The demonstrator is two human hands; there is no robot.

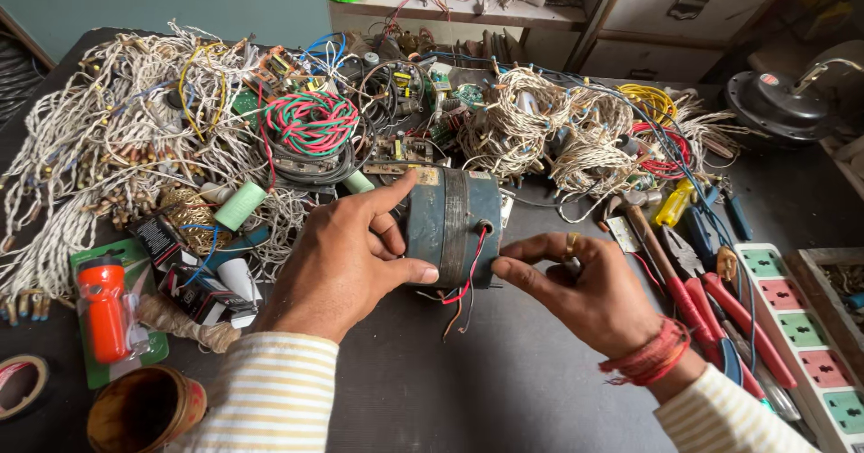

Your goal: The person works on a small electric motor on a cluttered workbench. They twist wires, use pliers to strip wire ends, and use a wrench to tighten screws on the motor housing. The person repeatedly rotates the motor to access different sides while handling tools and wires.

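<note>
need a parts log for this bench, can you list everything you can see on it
motor: one, dark blue-grey, table centre, between both hands
motor leads: a few, red, black, orange, hanging at its front
wire bundles: many, whitish, back left and back centre
wire coil: one, red and green, back centre
torch: one, orange, in a green pack, left edge
tape roll: one, brown, bottom left
hand tools: several, red handles, right
socket strip: one, white, green and pink sockets, right edge
left hand: grips the motor's left side
right hand: fingertips at the motor's right edge
</note>
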